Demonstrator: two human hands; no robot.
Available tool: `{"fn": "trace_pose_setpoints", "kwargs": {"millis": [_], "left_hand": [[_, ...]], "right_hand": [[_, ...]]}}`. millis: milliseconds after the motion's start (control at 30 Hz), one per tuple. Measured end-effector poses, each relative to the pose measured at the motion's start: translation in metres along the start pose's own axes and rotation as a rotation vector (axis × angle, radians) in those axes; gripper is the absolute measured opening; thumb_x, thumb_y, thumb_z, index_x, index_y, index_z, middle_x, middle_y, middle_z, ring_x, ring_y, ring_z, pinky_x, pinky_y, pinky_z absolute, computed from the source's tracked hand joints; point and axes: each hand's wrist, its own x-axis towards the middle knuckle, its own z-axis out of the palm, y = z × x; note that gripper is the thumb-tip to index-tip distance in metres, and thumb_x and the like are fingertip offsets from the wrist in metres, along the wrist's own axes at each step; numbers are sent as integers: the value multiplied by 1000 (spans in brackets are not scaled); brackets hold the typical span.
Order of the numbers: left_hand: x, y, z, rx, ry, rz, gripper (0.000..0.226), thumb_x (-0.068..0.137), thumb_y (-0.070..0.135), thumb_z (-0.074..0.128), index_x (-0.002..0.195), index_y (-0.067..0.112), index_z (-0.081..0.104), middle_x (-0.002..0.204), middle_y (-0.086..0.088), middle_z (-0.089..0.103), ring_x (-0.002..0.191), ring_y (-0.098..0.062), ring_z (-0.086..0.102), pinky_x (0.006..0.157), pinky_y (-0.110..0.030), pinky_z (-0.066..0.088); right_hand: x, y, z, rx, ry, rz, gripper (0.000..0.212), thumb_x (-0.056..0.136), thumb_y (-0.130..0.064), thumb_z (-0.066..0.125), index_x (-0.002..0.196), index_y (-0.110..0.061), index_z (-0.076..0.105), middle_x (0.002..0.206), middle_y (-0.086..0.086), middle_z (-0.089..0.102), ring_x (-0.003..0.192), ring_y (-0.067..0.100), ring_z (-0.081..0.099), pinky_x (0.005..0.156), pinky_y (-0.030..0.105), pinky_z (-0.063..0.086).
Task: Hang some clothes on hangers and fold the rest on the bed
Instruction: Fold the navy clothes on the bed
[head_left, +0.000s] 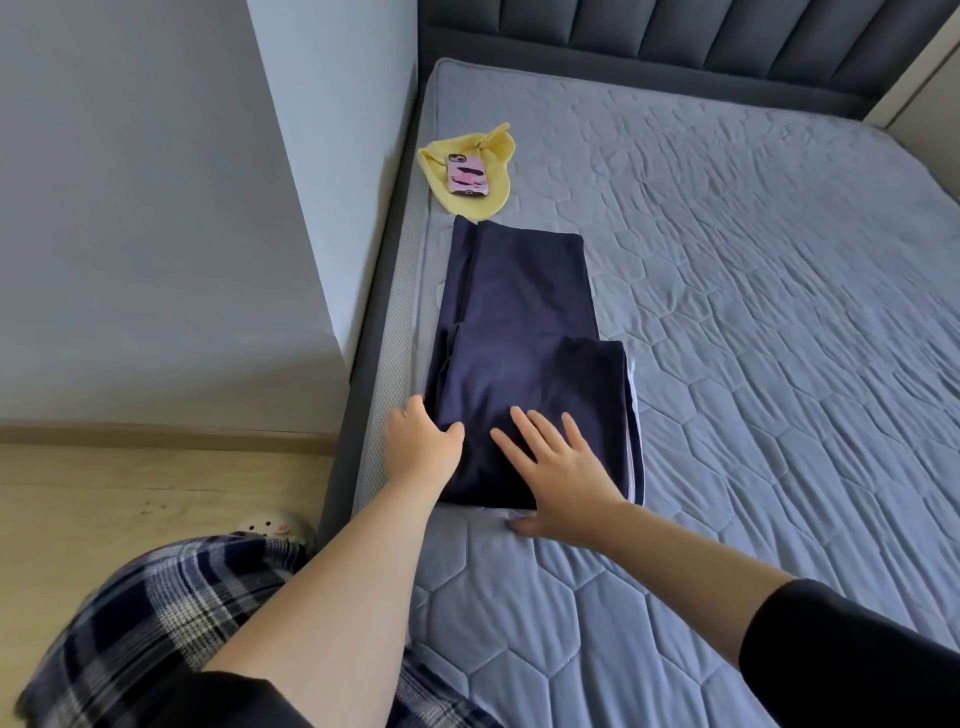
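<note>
navy garment lies folded on the bed, close to the left edge of the mattress, with its long side running away from the person. the near half is thicker, because one layer is folded over another, and a thin white stripe shows along its right side. the far end is flat and reaches almost to a yellow cloth, which lies near the corner of the mattress. a phone in a pink case lies on this yellow cloth, back side up.

the left hand is at the near left edge of the garment. its thumb lies on top of the dark cloth and the other fingers curl round the edge, so the hand grips this edge. the right hand lies flat on the near part of the garment, just beside the left hand. its fingers are straight and a little spread, they press on the cloth and hold nothing. its thumb points to the near side and touches the mattress cover just at the near edge of the garment.

the mattress cover is grey-blue and quilted in a pattern of six-sided shapes. a dark padded headboard stands at the far end. left of the bed there are a pale wall and a wooden floor. the person wears plaid trousers and black sleeves pushed up on the forearms.
</note>
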Motion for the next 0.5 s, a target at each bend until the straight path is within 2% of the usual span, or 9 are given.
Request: {"fn": "trace_pose_setpoints", "kwargs": {"millis": [67, 133, 200, 267, 333, 400, 500], "left_hand": [[-1, -1, -1, 28, -43, -22, 62, 90, 30, 59, 143, 11, 34, 137, -14, 45, 126, -33, 43, 96, -42, 42], [0, -1, -2, 35, -100, -31, 65, 91, 29, 56, 147, 12, 27, 140, -13, 44, 125, -33, 45, 95, -41, 42], [0, -3, -3, 5, -142, -41, 66, 91, 26, 56, 148, 13, 25, 141, -13, 44, 125, -33, 46, 97, -41, 43], [1, -4, -5, -29, -164, -49, 63, 90, 23, 55, 147, 13, 28, 142, -12, 44, 123, -33, 48, 94, -38, 43], [1, -5, -8, -75, -173, -60, 57, 90, 22, 53, 143, 12, 35, 139, -10, 48, 117, -30, 51, 86, -33, 41], [2, -5, -11, -162, -181, -81, 47, 92, 25, 52, 136, 12, 45, 131, -10, 54, 106, -25, 53, 81, -29, 38], [3, 1, -20, -472, -170, -201, 35, 95, 30, 50, 121, 9, 58, 123, -15, 59, 107, -28, 56, 89, -31, 43]], "right_hand": [[-4, -3, 5, -59, -6, 29, 109, 76, -61, 63, 153, -24, -5, 160, 16, -3, 146, 33, 7, 113, 60, 5], [-3, -4, 6, -94, -21, 73, 106, 83, -39, 66, 151, -25, -15, 158, 19, -10, 146, 37, 4, 112, 62, 7], [0, -4, 3, -93, -52, 95, 105, 84, -15, 64, 150, -23, -18, 157, 23, -11, 144, 41, 7, 113, 58, 12], [5, -5, -4, -53, -109, 91, 105, 83, -7, 64, 151, -22, -14, 156, 26, -3, 142, 42, 15, 114, 50, 20], [14, -4, -17, 14, -147, 96, 98, 82, -5, 63, 153, -21, -3, 152, 23, 21, 132, 37, 36, 105, 41, 36], [26, 3, -37, 93, -145, 106, 78, 84, -7, 56, 151, -21, 19, 132, 14, 49, 111, 32, 54, 89, 38, 46], [40, 21, -73, 282, -113, 131, 52, 79, -7, 51, 128, -23, 53, 113, 4, 64, 101, 29, 59, 83, 33, 47]]}}
